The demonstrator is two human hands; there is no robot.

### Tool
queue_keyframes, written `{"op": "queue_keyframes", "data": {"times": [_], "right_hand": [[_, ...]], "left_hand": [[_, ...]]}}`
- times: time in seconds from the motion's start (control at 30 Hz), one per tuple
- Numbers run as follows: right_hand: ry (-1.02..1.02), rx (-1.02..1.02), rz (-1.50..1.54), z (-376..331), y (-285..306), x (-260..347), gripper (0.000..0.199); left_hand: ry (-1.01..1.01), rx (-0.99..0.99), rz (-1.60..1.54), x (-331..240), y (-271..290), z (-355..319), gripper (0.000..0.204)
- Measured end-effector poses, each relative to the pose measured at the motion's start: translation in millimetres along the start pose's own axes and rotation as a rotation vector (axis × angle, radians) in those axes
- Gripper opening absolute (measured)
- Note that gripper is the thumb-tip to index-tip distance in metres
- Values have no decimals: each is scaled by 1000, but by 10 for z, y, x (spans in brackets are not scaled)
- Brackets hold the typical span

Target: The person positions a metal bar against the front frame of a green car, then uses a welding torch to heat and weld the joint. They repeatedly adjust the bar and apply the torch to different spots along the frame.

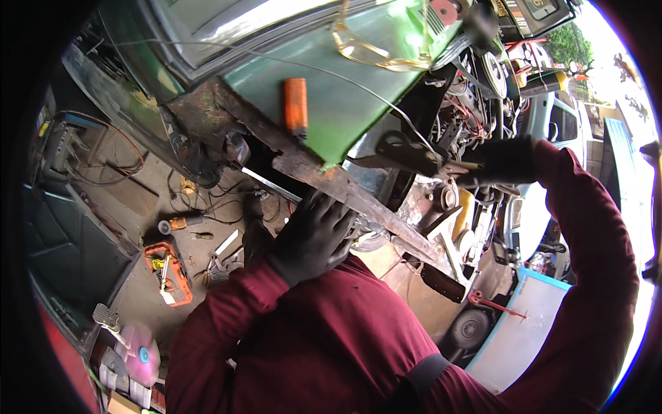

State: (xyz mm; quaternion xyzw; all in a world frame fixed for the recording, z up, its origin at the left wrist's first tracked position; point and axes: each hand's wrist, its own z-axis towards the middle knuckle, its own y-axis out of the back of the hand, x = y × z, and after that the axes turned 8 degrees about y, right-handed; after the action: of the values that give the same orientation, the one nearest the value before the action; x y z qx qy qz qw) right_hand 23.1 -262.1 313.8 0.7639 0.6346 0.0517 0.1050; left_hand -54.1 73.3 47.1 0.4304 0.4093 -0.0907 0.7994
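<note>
My left hand (314, 234), in a dark glove, lies with its fingers stretched out against the underside of a rusty metal strip (352, 196). This strip runs along the lower edge of a green car body panel (338, 90). My right hand (502, 163), also gloved, reaches over the engine bay with its fingers closed. A dark, flat piece with holes (407, 152) extends leftward from its fingers; its exact kind is unclear. A thin cable (331, 67) crosses the panel and ends near that piece. On the panel lies an orange block-shaped object (296, 107), left of both hands.
Clear safety glasses (362, 54) and an abrasive disc (443, 12) sit on the panel's far part. Engine parts (476, 96) crowd the right. An orange tool tray (169, 272), an orange power tool (181, 223) and loose cables lie on the floor at left. A wheel (471, 328) stands lower right.
</note>
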Motion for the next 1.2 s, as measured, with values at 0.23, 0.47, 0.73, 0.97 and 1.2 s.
{"op": "queue_keyframes", "data": {"times": [0.23, 0.47, 0.73, 0.97, 1.2], "right_hand": [[-49, 27, 111, 55, 42, -122, 97], [249, -171, -696, 287, 124, -309, 71], [485, -166, -1042, 368, 168, -528, 27], [424, -123, -1110, 379, 210, -601, 22], [749, -362, -742, 98, 135, -722, 37]], "left_hand": [[-82, -105, -251, -1065, 25, 335, 67], [238, -488, 42, -1358, -611, 1632, 93], [290, -542, 42, -1246, -836, 1995, 74], [239, -541, 50, -1190, -912, 2128, 62], [142, -514, 38, -1083, -940, 2124, 64]]}}
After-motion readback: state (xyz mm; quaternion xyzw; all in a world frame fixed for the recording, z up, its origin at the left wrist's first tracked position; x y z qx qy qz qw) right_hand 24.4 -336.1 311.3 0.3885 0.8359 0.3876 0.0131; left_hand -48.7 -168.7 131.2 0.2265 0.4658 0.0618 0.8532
